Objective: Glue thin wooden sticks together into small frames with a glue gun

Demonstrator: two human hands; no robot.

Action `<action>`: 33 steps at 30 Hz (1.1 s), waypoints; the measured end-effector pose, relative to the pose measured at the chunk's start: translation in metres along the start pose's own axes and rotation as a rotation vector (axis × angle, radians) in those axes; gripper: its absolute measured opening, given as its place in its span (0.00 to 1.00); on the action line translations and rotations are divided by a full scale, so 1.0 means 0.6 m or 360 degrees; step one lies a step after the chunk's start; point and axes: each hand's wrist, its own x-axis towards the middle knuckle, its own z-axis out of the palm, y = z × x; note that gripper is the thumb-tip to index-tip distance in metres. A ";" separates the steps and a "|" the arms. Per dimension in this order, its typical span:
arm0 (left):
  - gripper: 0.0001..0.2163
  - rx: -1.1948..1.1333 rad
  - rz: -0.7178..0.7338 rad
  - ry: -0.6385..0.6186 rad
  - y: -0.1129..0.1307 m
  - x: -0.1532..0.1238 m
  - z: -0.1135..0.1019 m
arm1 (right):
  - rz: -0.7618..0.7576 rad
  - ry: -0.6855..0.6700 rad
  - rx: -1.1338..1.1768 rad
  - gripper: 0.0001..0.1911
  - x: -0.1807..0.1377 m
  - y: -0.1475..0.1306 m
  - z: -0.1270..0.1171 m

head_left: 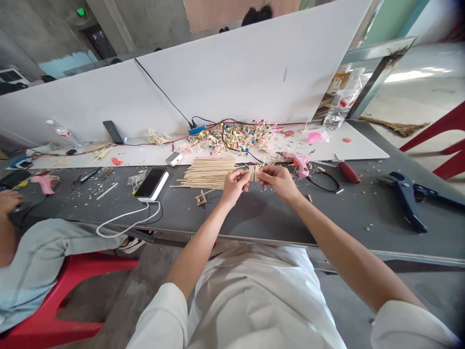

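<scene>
Between my two hands is a small piece built of short wooden sticks (253, 171), held up just over the dark table. My left hand (236, 185) pinches its left side, and my right hand (274, 178) grips the right side with thumb and fingers. Behind my left hand lies a pile of long thin wooden sticks (209, 172). A pink hot glue gun (300, 164) rests just beyond my right hand. Left of my left hand, a little frame of short sticks (202, 198) sits on the table.
Many small stick pieces with coloured ends (240, 137) are heaped by the white partition. A phone (152, 183) with a white cable lies left. At right are a red-handled tool (349, 172), blue cutters (407, 198) and a bottle (343, 104). A co-worker's hand (10, 199) shows far left.
</scene>
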 end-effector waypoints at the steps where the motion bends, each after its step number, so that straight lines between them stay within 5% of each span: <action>1: 0.20 0.0010 -0.0008 0.0004 0.000 0.000 0.000 | -0.0001 0.0002 0.0005 0.20 0.000 0.001 0.000; 33: 0.18 0.0103 0.0064 -0.0042 -0.005 0.001 -0.004 | 0.0047 0.0022 0.0029 0.20 -0.001 0.003 0.002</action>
